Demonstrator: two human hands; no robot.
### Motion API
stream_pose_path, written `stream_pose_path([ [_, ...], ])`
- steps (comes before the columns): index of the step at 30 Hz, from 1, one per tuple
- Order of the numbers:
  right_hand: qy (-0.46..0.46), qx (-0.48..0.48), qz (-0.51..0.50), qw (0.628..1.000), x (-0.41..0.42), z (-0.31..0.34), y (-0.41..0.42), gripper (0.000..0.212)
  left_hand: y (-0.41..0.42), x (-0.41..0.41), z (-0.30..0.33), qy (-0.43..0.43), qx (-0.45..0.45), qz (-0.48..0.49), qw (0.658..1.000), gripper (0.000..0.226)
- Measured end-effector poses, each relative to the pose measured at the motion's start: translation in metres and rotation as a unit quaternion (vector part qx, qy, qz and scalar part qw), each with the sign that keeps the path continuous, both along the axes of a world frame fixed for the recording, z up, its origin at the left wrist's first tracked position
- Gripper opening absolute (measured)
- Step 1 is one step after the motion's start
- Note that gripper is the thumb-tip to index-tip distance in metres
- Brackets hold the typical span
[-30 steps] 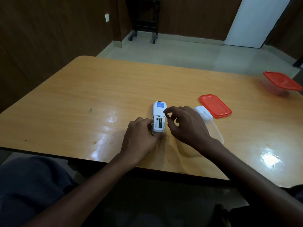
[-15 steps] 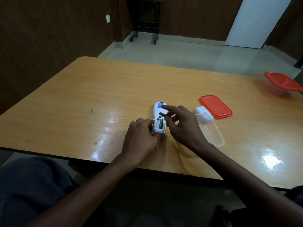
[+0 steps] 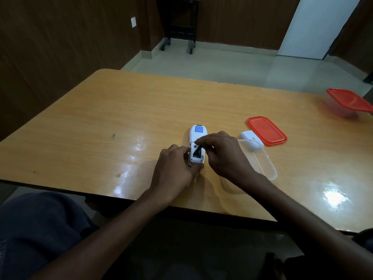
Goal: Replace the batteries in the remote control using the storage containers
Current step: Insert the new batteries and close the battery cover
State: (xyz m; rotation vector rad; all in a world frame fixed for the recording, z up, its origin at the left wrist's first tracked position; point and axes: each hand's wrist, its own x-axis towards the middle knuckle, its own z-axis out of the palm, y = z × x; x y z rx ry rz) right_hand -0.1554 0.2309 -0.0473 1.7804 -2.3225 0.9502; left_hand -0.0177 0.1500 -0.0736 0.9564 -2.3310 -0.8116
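Observation:
A white remote control (image 3: 197, 136) lies face down near the middle of the wooden table (image 3: 121, 118), its battery bay uncovered at the near end. My left hand (image 3: 174, 168) grips the remote's near end and holds it steady. My right hand (image 3: 224, 154) pinches a dark battery (image 3: 197, 151) that sits tilted in the bay, one end raised. The white battery cover (image 3: 251, 139) rests on the rim of an open clear container (image 3: 264, 164) just right of my right hand. Its red lid (image 3: 266, 130) lies flat beyond it.
A second clear container with a red lid (image 3: 349, 102) stands at the table's far right edge. The near table edge runs just below my wrists. Beyond the table lie a tiled floor and a dark wheeled stand (image 3: 177, 27).
My right hand has brought the battery down from above the remote's label into the bay, where it now sits tilted. My left hand has kept its hold on the remote.

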Motion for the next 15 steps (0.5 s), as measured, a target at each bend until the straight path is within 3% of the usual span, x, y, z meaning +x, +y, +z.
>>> stream_pose_path([
  [7, -0.101, -0.084, -0.049, 0.990, 0.010, -0.012, 0.001, 0.020, 0.001, 0.000, 0.000, 0.002, -0.004, 0.004, 1.000, 0.055],
  [10, -0.014, -0.077, -0.051, 0.996, 0.010, -0.012, 0.002, 0.023, 0.001, 0.000, 0.000, 0.003, -0.007, 0.002, 1.000, 0.056],
  [15, 0.147, 0.007, 0.033, 0.989, 0.009, -0.010, 0.006, 0.051, -0.001, 0.000, -0.002, 0.001, -0.005, 0.000, 1.000, 0.055],
])
